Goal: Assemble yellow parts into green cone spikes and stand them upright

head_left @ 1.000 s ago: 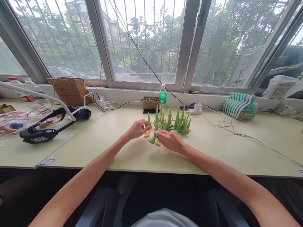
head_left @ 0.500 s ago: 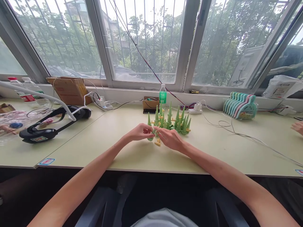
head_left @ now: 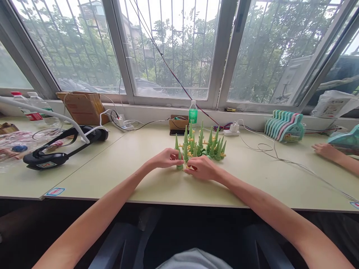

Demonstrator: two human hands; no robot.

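Note:
My left hand (head_left: pixel 167 158) is closed on a green cone-shaped piece (head_left: pixel 180 163), which stands nearly upright at the near left of a group of similar pieces. Just to its right, my right hand (head_left: pixel 203 168) is down at the table, its fingers pinched on a small yellow peg piece (head_left: pixel 187 168) that they mostly cover. Behind both hands stand several green cones (head_left: pixel 201 140), some with yellow pegs (head_left: pixel 223 154) sticking out sideways. Low green round parts (head_left: pixel 205 153) lie among them.
A green-labelled bottle (head_left: pixel 193 113) and a small cardboard box (head_left: pixel 178 122) stand behind the cones. To the left lies a black headset (head_left: pixel 46 155). On the right are stacked hangers (head_left: pixel 284 126), a loose cable (head_left: pixel 297 162) and another person's hand (head_left: pixel 327 150) with a teal hanger (head_left: pixel 346 141).
My right hand has dropped from the cone to the yellow peg piece. The cone in my left hand is more upright. At the far right, the other person's hand has come further in with a hanger.

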